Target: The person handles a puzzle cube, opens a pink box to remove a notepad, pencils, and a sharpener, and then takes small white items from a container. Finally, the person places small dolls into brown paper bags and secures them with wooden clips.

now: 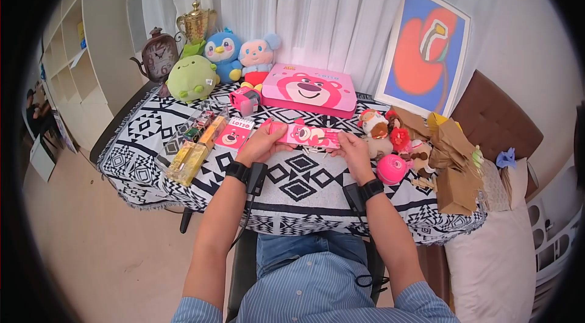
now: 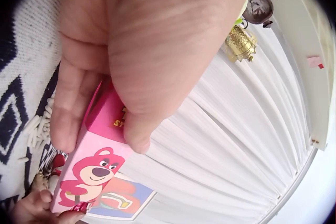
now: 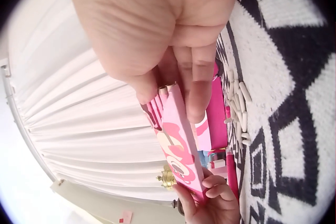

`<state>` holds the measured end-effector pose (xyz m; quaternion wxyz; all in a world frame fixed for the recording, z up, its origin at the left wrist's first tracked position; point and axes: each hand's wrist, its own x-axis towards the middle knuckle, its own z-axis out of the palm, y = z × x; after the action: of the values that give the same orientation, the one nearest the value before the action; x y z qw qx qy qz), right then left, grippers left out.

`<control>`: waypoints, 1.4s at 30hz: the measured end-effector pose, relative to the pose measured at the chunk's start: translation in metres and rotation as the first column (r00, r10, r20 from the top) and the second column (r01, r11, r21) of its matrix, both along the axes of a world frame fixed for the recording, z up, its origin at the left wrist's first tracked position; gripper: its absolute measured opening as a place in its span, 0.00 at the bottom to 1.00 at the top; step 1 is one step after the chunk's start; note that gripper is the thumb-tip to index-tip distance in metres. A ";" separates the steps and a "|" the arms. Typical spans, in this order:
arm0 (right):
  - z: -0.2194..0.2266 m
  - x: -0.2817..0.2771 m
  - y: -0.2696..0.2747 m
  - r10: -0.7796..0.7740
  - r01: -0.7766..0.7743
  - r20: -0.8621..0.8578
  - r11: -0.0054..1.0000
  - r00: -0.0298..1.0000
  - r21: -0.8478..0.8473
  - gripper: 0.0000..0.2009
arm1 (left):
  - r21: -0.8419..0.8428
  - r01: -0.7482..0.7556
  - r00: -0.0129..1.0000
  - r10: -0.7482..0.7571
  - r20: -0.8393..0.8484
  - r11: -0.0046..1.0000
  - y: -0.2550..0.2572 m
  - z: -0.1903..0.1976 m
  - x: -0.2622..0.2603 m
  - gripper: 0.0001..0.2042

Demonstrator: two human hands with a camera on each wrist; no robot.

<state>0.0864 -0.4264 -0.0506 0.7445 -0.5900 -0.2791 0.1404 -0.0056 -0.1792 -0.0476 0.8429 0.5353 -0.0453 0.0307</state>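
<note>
Both hands hold a slim pink pencil box [image 1: 312,136] with a cartoon bear on it, level above the patterned cloth. My left hand [image 1: 264,144] grips its left end, thumb on the printed face and fingers beneath, as the left wrist view shows. At the other end, my right hand [image 1: 353,153] pinches the box between thumb and fingers. Pink pencils [image 3: 156,107] show at that end in the right wrist view. Several small white sticks [image 3: 239,103] lie on the cloth below the box. Just left of my left hand lies a pink LOTSO notepad [image 1: 234,134].
A large pink bear box [image 1: 311,106] lies at the back, near plush toys [image 1: 192,78] and a pink sharpener-like item [image 1: 245,101]. Clear packs [image 1: 187,163] are at left. A pink ball [image 1: 392,169], small plush toys [image 1: 400,139] and brown paper bags [image 1: 457,191] crowd the right.
</note>
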 end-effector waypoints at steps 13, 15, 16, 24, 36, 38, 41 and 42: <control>0.002 -0.004 -0.002 0.204 -0.195 -0.143 0.978 0.968 0.077 0.15 | 0.026 -0.081 0.995 0.082 -0.057 0.996 -0.004 0.001 -0.002 0.38; 0.002 -0.004 -0.001 0.181 -0.172 -0.154 0.983 0.971 0.068 0.14 | 0.060 -0.091 0.992 0.096 -0.083 0.994 -0.003 0.003 -0.002 0.44; 0.001 -0.004 0.000 0.178 -0.169 -0.154 0.983 0.972 0.071 0.14 | 0.063 -0.088 0.992 0.093 -0.083 0.994 -0.003 0.003 -0.001 0.44; -0.009 0.002 0.000 0.148 -0.146 -0.114 0.989 0.982 0.020 0.11 | 0.113 -0.066 0.992 0.078 -0.104 0.991 -0.006 0.003 -0.004 0.47; 0.006 -0.014 -0.001 0.065 -0.083 -0.076 0.962 0.995 -0.260 0.14 | 0.231 0.032 0.995 -0.008 -0.104 0.972 -0.005 0.000 -0.002 0.11; 0.002 -0.013 0.000 0.070 -0.081 -0.048 0.954 0.996 -0.287 0.14 | 0.189 0.028 0.995 -0.010 -0.097 0.982 -0.008 -0.003 -0.001 0.11; -0.003 -0.011 0.003 0.048 -0.046 -0.002 0.946 0.999 -0.322 0.13 | 0.159 0.051 0.996 -0.039 -0.074 0.986 -0.006 -0.004 0.001 0.11; -0.003 -0.011 0.004 0.018 -0.013 0.011 0.943 1.000 -0.331 0.12 | 0.169 0.078 0.996 -0.068 -0.062 0.983 -0.006 -0.004 0.001 0.11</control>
<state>0.0755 -0.4224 -0.0537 0.6316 -0.7055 -0.2614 0.1870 -0.0042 -0.1851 -0.0518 0.7954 0.6043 -0.0437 -0.0193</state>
